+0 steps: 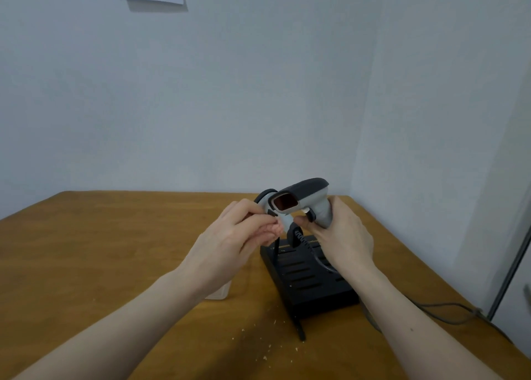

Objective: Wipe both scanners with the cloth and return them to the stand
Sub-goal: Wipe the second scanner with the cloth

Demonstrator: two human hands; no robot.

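Wiping step, judged under way: right hand [342,236] gripping grey scanner [304,200] by its handle above black stand [310,279] on bench [115,250]; left hand [230,236] pinching pink cloth [274,230] against its nose. Next: likely careful lowering into the stand.

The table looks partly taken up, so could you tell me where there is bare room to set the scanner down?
Bare wood runs left of the left hand to the table edge. The near strip between the forearms holds only crumbs. Around the black stand and the cable on the right it is crowded.
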